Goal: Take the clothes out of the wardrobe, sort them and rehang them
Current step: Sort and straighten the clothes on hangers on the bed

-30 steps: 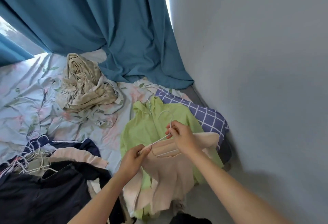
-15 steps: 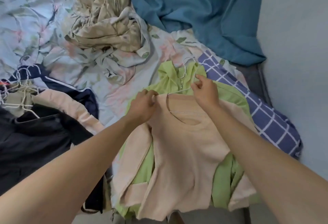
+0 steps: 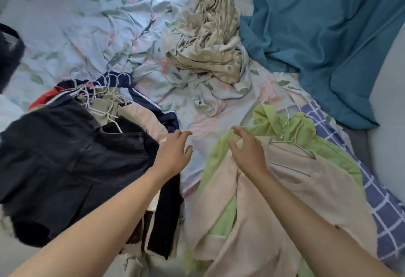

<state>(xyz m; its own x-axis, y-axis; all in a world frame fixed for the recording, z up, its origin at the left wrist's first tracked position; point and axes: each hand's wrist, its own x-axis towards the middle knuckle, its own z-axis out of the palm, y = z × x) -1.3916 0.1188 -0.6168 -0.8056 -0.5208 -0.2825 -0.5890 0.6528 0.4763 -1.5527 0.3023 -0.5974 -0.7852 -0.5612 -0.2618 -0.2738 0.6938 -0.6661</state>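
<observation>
Both hands, left hand (image 3: 173, 151) and right hand (image 3: 247, 151), empty, fingers spread; pink top (image 3: 285, 200) lengthwise, hanger hook (image 3: 294, 121) pointing away.

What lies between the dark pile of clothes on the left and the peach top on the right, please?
In the head view, only the floral bedsheet separates the dark pile from the peach top; the open left hand hovers over that strip.

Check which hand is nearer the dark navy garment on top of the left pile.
Left. The left hand hovers open at the right edge of the dark navy garment. The right hand is open over the peach knit top, farther right.
</observation>
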